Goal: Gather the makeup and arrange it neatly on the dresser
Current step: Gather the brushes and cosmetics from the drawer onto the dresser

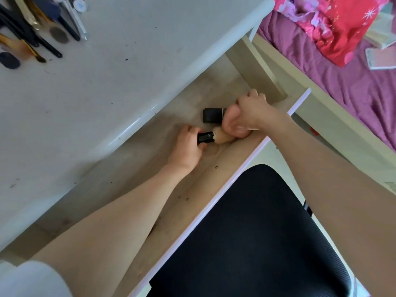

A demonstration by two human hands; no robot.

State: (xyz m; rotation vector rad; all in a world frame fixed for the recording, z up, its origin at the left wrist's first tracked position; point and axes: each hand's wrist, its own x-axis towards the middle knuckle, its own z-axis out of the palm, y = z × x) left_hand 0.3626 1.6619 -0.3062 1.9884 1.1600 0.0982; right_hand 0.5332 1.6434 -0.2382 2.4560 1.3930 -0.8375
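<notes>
Both my hands reach into the open drawer (132,159) below the white dresser top (120,67). My left hand (188,146) grips the black end of a beige makeup tube (222,137) lying on the drawer floor. My right hand (246,116) is curled around a pale beige item, against that tube. A black cap-like makeup piece (213,115) lies just left of my right hand. On the dresser's far left corner lie several makeup brushes and pencils (42,28) in a loose pile.
A black chair seat (252,236) stands close in front of the drawer's white front edge (235,170). A bed with a purple cover (353,82) and pink fabric lies at the right. Dark crumbs are scattered on the dresser top and the drawer floor.
</notes>
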